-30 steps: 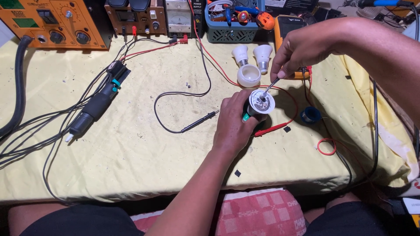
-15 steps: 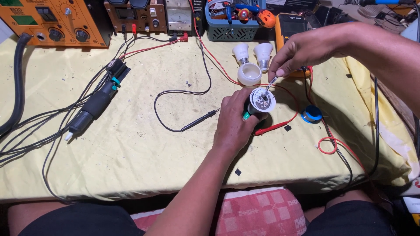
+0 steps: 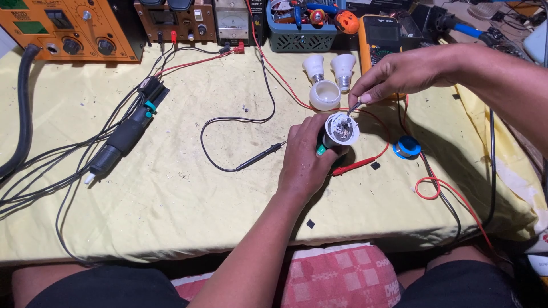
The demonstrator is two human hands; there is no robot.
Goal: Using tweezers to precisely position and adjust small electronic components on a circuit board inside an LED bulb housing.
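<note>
Left hand (image 3: 308,159) gripping opened bulb base (image 3: 341,129), right hand (image 3: 399,74) pinching thin tool (image 3: 354,108) above it

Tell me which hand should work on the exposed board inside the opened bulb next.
Right. The right hand already pinches a thin metal tool over the opened bulb, while the left hand is wrapped around the bulb's base, steadying it.

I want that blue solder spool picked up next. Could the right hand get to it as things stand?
Probably yes. The blue spool lies open on the cloth just below the right hand; only its thin tool would need setting down first.
</note>
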